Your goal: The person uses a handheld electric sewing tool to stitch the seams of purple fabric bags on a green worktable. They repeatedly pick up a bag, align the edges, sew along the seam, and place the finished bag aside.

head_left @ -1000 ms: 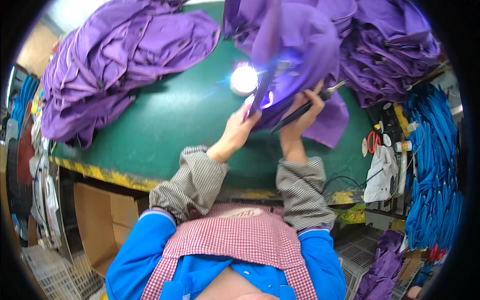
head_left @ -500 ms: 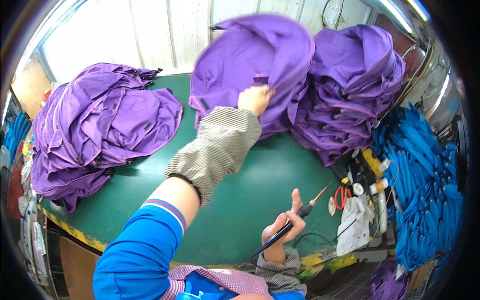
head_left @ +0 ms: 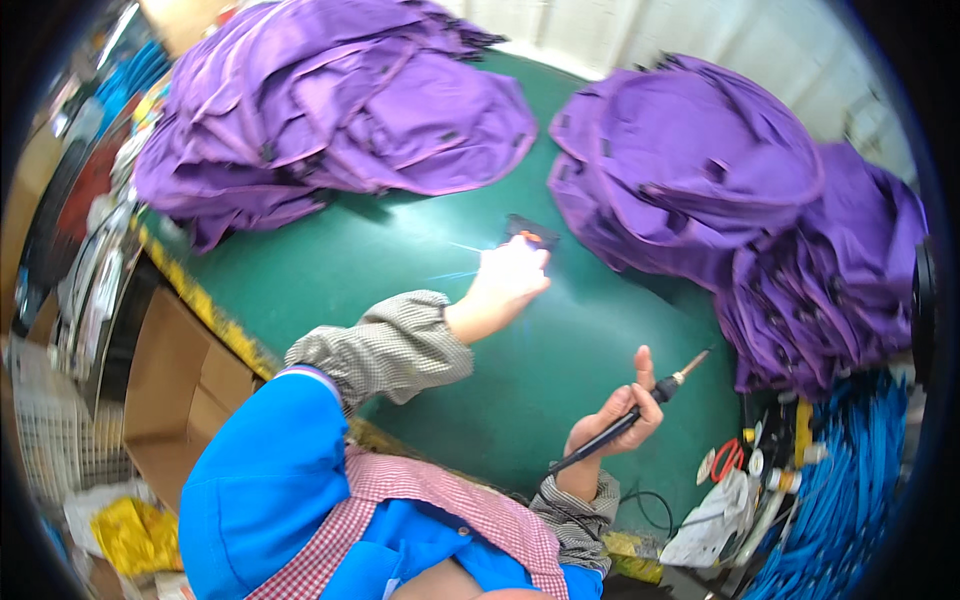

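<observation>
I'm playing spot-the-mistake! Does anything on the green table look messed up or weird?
One odd thing: a bright white glare covers part of the left hand, so I can't tell what it holds. The purple cloth lies in rumpled heaps, but I see no spills.

Glare whitening left fingers (detail lost), sheen on tabletop, black corners

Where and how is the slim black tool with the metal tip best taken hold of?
Probably around the tool's black handle, coming from the lower left, as the right hand has it. The handle is long and easily wrapped by fingers, while the thin, bare metal tip points up and right, so hands are better kept off that end.
</observation>
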`<state>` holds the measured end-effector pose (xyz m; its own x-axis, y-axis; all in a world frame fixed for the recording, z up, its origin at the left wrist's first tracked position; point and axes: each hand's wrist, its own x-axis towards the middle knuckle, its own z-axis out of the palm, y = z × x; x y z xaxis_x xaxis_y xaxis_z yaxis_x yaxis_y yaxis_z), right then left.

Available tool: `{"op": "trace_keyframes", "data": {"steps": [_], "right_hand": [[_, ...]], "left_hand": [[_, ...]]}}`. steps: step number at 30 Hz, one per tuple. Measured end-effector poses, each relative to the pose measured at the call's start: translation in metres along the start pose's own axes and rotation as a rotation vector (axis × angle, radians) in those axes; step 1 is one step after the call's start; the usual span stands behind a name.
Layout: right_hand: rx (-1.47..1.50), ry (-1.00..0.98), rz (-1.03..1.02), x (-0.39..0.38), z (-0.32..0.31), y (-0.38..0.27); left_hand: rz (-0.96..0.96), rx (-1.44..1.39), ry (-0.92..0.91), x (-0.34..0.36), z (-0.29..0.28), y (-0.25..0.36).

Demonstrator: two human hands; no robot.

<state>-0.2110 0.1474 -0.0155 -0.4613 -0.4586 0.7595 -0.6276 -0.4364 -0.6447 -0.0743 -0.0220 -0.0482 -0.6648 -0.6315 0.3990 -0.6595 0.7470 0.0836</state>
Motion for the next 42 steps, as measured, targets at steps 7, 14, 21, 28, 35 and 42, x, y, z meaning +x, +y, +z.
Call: {"op": "trace_keyframes", "data": {"steps": [7,14,21,28,35,42], "right_hand": [[-0.041,-0.111,-0.178,0.003,0.034,-0.026],[0.029,-0.232,-0.029,-0.001,0.06,-0.03],[0.064,-0.297,-0.13,0.002,0.09,-0.041],[0.097,-0.237,-0.106,0.004,0.086,-0.057],[0.23,-0.052,-0.149,0.029,0.139,-0.031],[0.192,0.017,-0.153,0.042,0.155,-0.03]], "left_hand": [[-0.016,-0.202,0.37,-0.028,-0.058,-0.069],[-1.032,0.502,0.891,-0.087,-0.111,-0.34],[-0.901,-1.486,0.898,-0.048,-0.171,-0.408],[-0.626,-1.679,0.592,-0.026,-0.167,-0.219],[-0.594,-1.655,0.712,-0.077,-0.045,-0.027],[-0.482,-1.883,0.163,-0.076,-0.049,-0.007]]}}
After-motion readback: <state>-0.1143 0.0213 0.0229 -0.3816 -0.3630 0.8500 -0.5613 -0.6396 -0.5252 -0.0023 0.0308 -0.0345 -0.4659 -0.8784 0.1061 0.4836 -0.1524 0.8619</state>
